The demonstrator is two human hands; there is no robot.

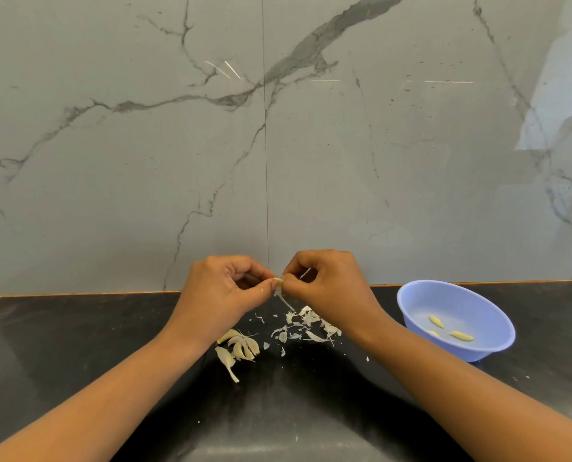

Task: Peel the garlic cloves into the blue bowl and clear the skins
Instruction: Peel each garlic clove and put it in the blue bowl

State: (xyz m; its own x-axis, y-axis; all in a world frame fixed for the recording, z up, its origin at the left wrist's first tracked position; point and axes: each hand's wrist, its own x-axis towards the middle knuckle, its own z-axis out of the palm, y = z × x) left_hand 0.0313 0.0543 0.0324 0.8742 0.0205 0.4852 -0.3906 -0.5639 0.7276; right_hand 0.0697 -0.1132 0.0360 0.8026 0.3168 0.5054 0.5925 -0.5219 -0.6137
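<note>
As left hand [221, 288] meets right hand [328, 285], curled fingers [261, 291] apparently pinch one garlic clove [279, 280].

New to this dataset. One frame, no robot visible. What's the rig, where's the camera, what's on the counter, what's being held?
There is no machine here. A person works with two bare hands, and the single picture comes from a wide-angle camera worn on their head, looking forward and down. The left hand and right hand both pinch one small garlic clove above a black counter. A strip of skin hangs from it. On the counter lie unpeeled cloves near the left wrist and loose skins near the right. Further right stands a blue bowl with three peeled cloves in it. Behind is a marble wall.
</note>
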